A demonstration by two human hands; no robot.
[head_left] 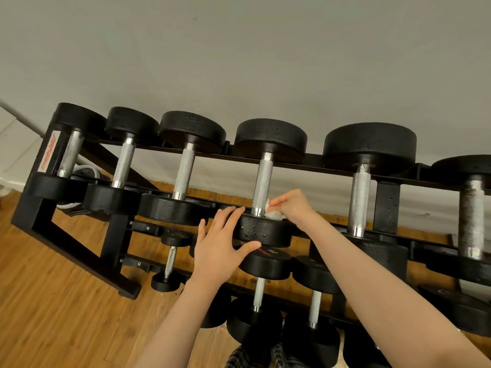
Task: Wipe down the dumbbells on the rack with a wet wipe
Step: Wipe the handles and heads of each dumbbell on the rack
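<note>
Several black dumbbells with knurled steel handles lie across the top tier of a black rack (74, 243). My right hand (295, 207) pinches a crumpled white wet wipe (273, 214) against the top face of the near head of the fourth dumbbell (263, 181), right beside the base of its handle. My left hand (221, 244) lies flat on the left side of that same head, fingers spread and thumb under its front edge.
Smaller dumbbells (170, 261) sit on the lower tiers below my arms. A white wall (239, 62) stands directly behind the rack. Wooden floor (53, 314) spreads to the left. Larger dumbbells (361, 192) fill the top tier to the right.
</note>
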